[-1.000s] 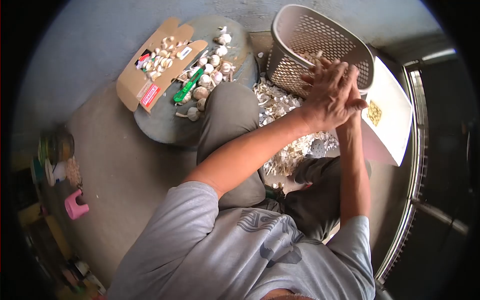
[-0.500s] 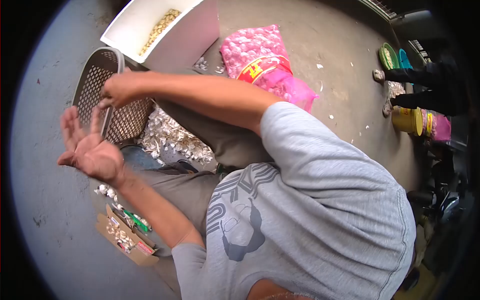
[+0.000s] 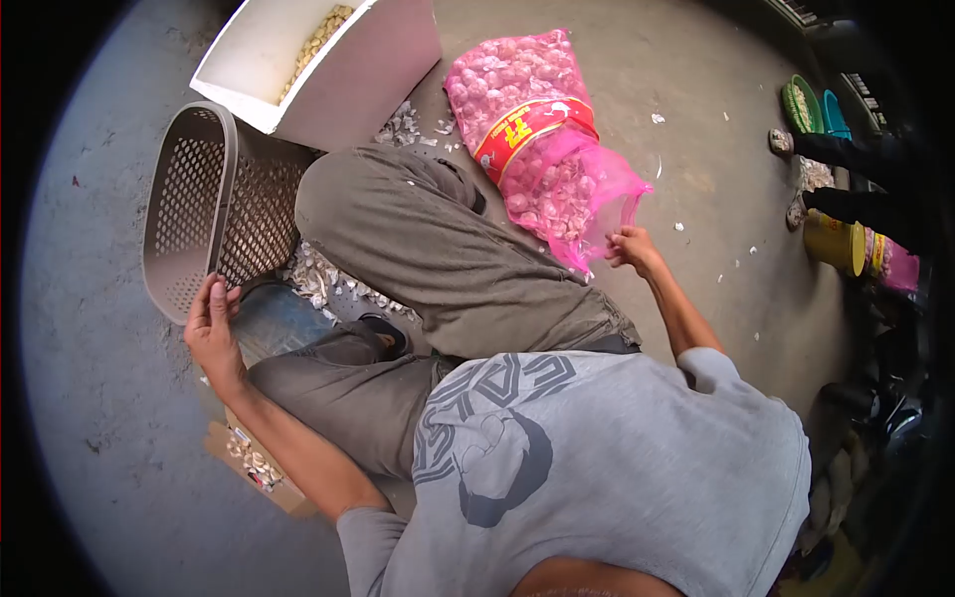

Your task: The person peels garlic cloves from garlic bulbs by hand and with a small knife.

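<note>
Our left hand lays open fingers on the basket rim. Our right hand pinches the garlic bag, which stretches away, mouth toward us.

The left forearm is covering much of the cardboard box. The left hand is meeting the basket rim, its grip unclear. The right hand is curling at the bag mouth, its hold too small to tell. At the far right, the dark edge is cutting off a person.
</note>
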Demonstrator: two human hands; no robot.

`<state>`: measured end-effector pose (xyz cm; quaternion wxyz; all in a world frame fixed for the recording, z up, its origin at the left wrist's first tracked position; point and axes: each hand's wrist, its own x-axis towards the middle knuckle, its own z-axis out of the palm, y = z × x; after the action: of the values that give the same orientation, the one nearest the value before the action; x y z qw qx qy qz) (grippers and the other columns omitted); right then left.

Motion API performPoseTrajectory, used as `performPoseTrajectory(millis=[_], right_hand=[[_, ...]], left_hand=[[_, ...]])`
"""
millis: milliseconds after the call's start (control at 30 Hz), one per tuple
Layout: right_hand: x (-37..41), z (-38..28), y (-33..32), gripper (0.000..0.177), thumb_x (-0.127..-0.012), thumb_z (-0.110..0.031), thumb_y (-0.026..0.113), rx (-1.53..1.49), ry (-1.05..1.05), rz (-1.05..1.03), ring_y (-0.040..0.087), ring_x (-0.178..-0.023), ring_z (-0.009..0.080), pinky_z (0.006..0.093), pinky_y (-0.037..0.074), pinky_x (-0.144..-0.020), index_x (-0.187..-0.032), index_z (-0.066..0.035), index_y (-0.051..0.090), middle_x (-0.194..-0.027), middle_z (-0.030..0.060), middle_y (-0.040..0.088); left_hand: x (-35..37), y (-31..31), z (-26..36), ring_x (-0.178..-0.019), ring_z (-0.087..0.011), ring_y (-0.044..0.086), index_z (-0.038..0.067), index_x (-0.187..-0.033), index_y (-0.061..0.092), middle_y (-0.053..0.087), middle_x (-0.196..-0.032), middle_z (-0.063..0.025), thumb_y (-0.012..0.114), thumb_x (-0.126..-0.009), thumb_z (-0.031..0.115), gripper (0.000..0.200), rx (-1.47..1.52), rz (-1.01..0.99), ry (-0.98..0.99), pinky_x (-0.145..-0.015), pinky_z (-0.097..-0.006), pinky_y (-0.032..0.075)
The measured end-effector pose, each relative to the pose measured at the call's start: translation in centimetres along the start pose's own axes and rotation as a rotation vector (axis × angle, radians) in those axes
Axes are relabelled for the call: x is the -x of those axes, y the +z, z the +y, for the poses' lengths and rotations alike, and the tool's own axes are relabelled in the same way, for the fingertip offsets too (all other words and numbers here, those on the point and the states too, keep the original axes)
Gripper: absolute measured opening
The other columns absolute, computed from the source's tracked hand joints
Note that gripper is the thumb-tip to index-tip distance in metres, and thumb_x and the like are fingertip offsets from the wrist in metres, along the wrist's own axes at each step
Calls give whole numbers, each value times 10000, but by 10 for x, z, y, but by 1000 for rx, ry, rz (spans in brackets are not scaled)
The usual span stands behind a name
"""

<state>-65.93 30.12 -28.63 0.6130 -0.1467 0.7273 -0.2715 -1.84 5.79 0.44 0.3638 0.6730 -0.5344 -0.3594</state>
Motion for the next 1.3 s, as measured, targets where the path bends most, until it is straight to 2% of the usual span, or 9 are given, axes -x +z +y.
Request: performPoseTrajectory(millis=[67, 133, 200, 233, 367, 467, 667, 733, 1300], right_hand=[[-38, 0, 26, 185, -1009, -169, 621, -64, -21, 64, 722, -641, 203, 322, 588, -498, -1034, -2, 696, -826, 101, 704], [-43, -55, 54, 159, -1005, -170, 632, 554, -90, -33, 719, -688, 213, 344, 602, -532, -1090, -42, 674, -871, 105, 697], [-59, -90, 74, 159, -1004, -171, 633, 827, -165, -42, 718, -686, 214, 344, 601, -530, -1089, -43, 674, -871, 105, 698], [-71, -104, 80, 159, -1003, -171, 634, 817, -173, 4, 717, -685, 214, 345, 600, -529, -1089, -43, 674, -871, 105, 698], [-109, -134, 85, 160, -1001, -174, 636, 601, -123, 164, 715, -682, 215, 345, 598, -525, -1088, -45, 674, -870, 106, 698], [-127, -147, 83, 161, -999, -175, 638, 459, -81, 205, 713, -679, 215, 346, 596, -523, -1087, -46, 673, -870, 106, 699], [-139, -148, 80, 162, -995, -178, 641, 165, -8, 197, 709, -674, 217, 347, 593, -517, -1086, -49, 673, -869, 107, 699], [-141, -148, 81, 162, -993, -180, 642, 82, 6, 190, 708, -673, 217, 348, 592, -515, -1085, -49, 673, -869, 107, 700], [-112, -114, 95, 166, -982, -189, 652, -375, 50, 35, 697, -658, 221, 351, 583, -499, -1081, -56, 671, -867, 109, 702]], left_hand=[[-2, 9, -3, -964, -139, 689, -35, -1294, 657, 712, -1149, -102, 646, -1041, 202, 347, -157, -153, 4, -821, -244, 539], [-2, 16, -5, -990, -149, 652, -34, -1307, 649, 706, -1140, -124, 682, -1010, 191, 374, -366, -278, 58, -870, -272, 518], [8, 31, 17, -1024, -170, 641, -30, -1321, 639, 702, -1140, -145, 703, -988, 184, 401, -567, -387, 57, -901, -297, 515], [9, 35, 20, -1060, -245, 663, -23, -1340, 623, 703, -1162, -193, 723, -955, 176, 445, -627, -409, 10, -941, -347, 514], [6, 29, 7, -1132, -344, 672, -31, -1326, 626, 688, -1240, -234, 715, -947, 179, 442, -813, -432, 36, -982, -393, 506], [-5, 20, 0, -1160, -367, 649, -37, -1303, 631, 671, -1254, -237, 718, -937, 184, 437, -799, -400, -5, -991, -403, 491], [-32, 30, -33, -1100, -340, 686, -49, -1302, 630, 699, -1216, -241, 718, -943, 195, 442, -875, -445, 99, -959, -398, 518], [-31, 44, -16, -1081, -353, 691, -48, -1300, 630, 702, -1200, -250, 722, -938, 207, 452, -862, -472, -50, -943, -399, 523], [-35, 61, 4, -1014, -357, 694, -51, -1270, 643, 708, -1125, -263, 718, -938, 215, 432, -803, -446, 15, -912, -400, 523]])
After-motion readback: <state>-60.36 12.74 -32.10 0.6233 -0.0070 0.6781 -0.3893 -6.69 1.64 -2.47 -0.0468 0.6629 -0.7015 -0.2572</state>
